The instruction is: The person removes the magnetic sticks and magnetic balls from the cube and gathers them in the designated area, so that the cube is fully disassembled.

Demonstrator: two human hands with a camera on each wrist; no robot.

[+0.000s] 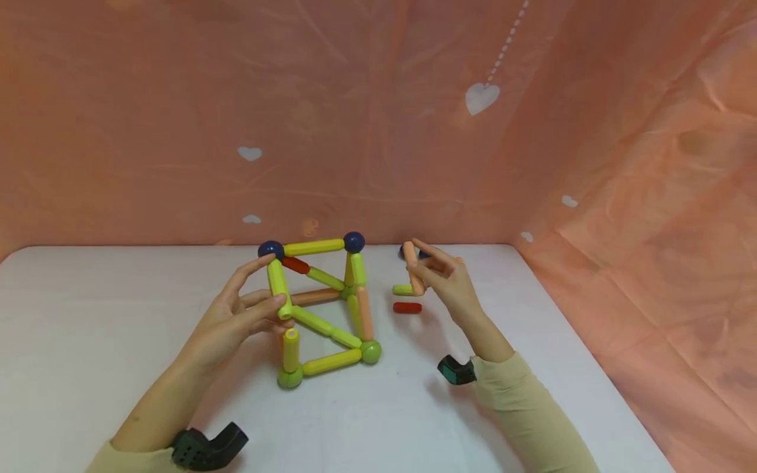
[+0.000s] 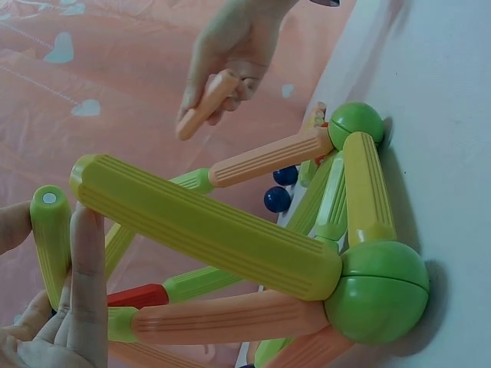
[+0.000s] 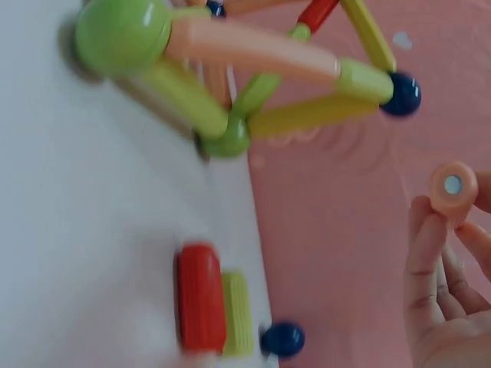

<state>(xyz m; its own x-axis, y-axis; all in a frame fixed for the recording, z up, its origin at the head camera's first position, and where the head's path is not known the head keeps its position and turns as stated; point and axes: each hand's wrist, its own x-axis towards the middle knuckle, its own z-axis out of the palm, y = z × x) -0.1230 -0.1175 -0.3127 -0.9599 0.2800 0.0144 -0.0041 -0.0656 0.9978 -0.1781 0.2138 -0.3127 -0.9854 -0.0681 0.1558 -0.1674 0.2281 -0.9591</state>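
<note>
My left hand pinches a lime green magnetic rod between thumb and fingers. The rod's upper end meets a dark blue ball, while its lower end is free and shows a magnet tip. Just below stands a yellow upright rod on a green ball, its top end unattached. These belong to a box-like frame of rods and balls, with a second green ball at the front right. Right of the frame, in the air, my right hand pinches a peach-coloured rod by thumb and fingers.
A loose red rod and a lime rod lie on the white table under the right hand. Dark blue balls sit near the back edge. A pink curtain hangs behind the table.
</note>
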